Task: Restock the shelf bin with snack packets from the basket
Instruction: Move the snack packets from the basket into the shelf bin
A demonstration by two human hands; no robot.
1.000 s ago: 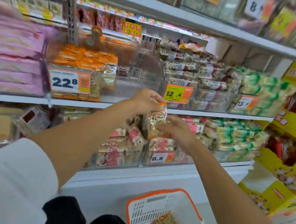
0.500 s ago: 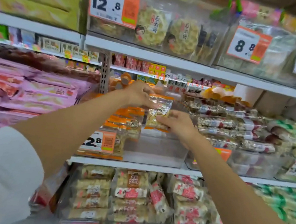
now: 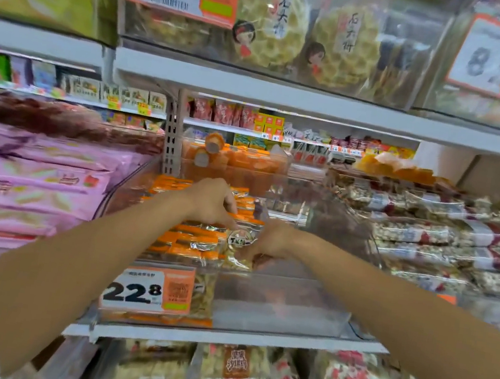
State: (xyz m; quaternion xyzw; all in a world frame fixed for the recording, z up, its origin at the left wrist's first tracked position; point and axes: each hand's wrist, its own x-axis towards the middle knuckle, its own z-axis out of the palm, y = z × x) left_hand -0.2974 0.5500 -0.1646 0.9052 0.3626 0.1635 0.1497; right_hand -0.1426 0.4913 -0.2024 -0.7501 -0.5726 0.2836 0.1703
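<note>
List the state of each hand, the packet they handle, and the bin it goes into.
left hand: pinches the snack packet's top edge.
right hand: grips the snack packet from the right.
snack packet: held by both hands, low inside the shelf bin, not yet released.
shelf bin: clear, open-topped, partly filled; right side bare.
orange packets: stacked in the bin's left side.

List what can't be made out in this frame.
Head view:
- Basket: outside the frame, below the bottom edge.
- Snack packet: lower right corner covered by the right hand; label print too small to read.
- Bin: back part hidden by the left hand and reflections.
- Upper right price tag: digits blurred.
</note>
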